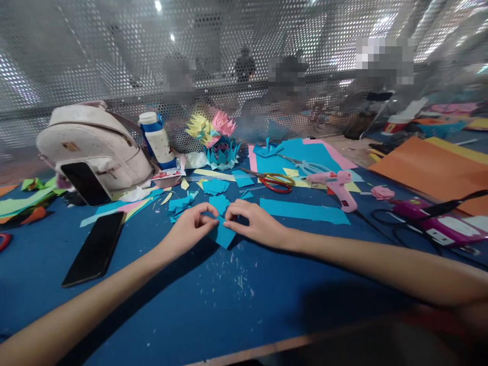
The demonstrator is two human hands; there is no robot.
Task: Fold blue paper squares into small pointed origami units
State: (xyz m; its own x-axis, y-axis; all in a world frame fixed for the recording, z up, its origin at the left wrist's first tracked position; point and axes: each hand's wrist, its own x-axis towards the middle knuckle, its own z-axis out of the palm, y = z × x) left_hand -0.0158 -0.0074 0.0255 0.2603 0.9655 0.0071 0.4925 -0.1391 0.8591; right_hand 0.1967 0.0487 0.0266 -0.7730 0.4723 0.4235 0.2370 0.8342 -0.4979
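A small square of blue paper [224, 237] is pinched between my two hands, just above the tabletop. My left hand [192, 223] grips its left corner with thumb and forefinger closed. On the opposite corner, my right hand [256, 223] has its fingertips closed too. More blue paper squares [215, 187] lie right behind my hands. Folded blue paper pieces [181, 203] are heaped beside my left hand. To the right of my right hand rests a long blue paper strip [305, 211].
Scissors with red and yellow handles [276, 181], a pink glue gun [335, 185] and a purple power strip [438, 221] lie to the right. A black phone [95, 249], a white backpack [91, 142] and a bottle [157, 140] are on the left. Paper flowers [221, 152] stand behind.
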